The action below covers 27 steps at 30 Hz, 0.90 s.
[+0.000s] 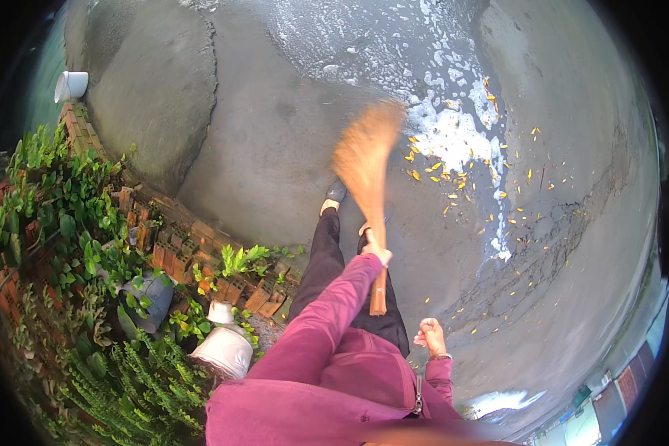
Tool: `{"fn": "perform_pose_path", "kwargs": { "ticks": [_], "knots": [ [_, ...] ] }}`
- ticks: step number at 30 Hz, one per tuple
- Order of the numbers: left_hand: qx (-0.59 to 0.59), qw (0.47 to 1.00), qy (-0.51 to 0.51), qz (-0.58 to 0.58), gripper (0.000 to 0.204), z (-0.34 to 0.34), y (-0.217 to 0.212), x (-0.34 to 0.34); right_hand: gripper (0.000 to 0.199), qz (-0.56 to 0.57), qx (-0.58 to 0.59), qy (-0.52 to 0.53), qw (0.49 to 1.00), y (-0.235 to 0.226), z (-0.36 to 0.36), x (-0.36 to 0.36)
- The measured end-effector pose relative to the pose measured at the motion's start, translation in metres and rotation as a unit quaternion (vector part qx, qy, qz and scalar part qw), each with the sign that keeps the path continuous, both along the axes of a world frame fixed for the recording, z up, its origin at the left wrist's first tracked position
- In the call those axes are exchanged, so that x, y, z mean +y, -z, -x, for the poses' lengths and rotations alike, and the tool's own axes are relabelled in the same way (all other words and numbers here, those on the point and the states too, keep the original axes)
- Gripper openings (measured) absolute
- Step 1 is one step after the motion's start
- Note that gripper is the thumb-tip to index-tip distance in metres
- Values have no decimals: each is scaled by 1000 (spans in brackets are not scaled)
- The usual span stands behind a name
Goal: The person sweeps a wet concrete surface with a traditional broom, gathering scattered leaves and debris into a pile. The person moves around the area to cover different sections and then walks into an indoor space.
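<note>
**Broom out front, one hand doing all the gripping**

The person's left arm, in a magenta sleeve, stretches forward and a bit to the right, nearly straight at the elbow. The left hand [377,254] is wrapped tight around the handle of a straw broom [366,167], holding it partway up the stick, so a stub of handle pokes out below the hand, toward the person. The bristle head is fanned out and blurry, hanging over the wet concrete ground [275,149] just ahead of the person's dark shoes [337,192].

The right hand [430,334] is down low beside the hip, elbow bent, fingers curled into a loose fist with nothing in it, well clear of the broom.

Yellow leaves [453,175] are scattered over the concrete to the right of the bristles, next to a white foamy patch [453,134]. On the left there's a low brick edging [178,245] with green plants [67,215] behind it and a white sack [224,349] at its foot.
</note>
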<state>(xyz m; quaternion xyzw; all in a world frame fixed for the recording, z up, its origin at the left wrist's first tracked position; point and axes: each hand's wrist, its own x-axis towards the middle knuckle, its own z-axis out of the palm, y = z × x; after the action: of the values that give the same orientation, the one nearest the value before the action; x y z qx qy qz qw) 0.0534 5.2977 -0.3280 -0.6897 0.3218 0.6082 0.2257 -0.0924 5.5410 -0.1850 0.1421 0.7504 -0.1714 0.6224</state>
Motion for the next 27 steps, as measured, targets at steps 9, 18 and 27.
{"fn": "perform_pose_path", "kwargs": {
  "ticks": [9, 18, 27],
  "knots": [
    [336, 930, -116, -90, 79, -2, -66, -81, 16, 100, 30, -13, 994, -13, 51, -26],
    [79, 939, -305, 135, 78, -179, -116, -97, 17, 58, 37, 67, 995, 0, 76, 18],
    [159, 867, -471, -23, 15, -87, 26, -82, 15, 12, 20, 125, 992, -11, 31, 80]
  ]
}}
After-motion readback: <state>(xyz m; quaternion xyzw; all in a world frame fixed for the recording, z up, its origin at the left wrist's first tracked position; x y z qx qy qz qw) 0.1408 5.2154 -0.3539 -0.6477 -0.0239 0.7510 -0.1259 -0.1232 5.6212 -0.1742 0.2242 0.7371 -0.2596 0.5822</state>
